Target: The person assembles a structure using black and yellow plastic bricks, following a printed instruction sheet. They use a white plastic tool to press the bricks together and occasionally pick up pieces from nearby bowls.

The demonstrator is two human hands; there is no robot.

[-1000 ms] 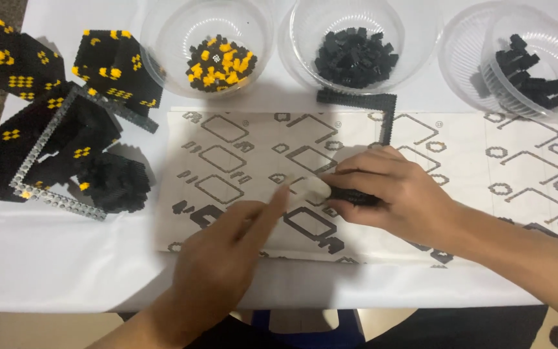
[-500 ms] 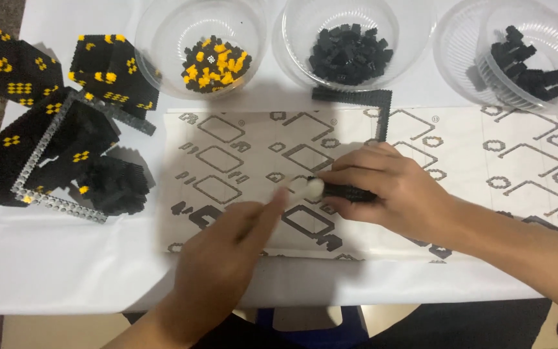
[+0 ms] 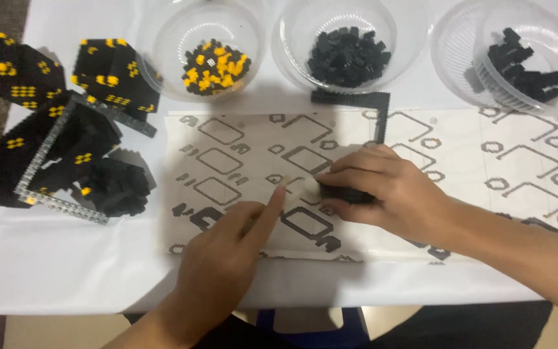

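My right hand (image 3: 382,190) rests on a white printed sheet (image 3: 240,168) and grips a small black brick piece (image 3: 347,194) between thumb and fingers. My left hand (image 3: 230,258) lies just left of it with the index finger stretched out, its tip touching the sheet close to the black piece. The sheet shows grey and black outline shapes. An L-shaped row of black bricks (image 3: 356,98) sits on the sheet's far edge.
Three clear plastic bowls stand at the back: one with yellow and black bricks (image 3: 211,64), one with black bricks (image 3: 347,55), one with larger black pieces (image 3: 518,64). Built black-and-yellow brick panels (image 3: 59,129) lie at the left on the white tablecloth (image 3: 66,258).
Both hands stay in nearly the same place on the sheet. The view has shifted slightly; the left index finger remains pointed at the black piece.
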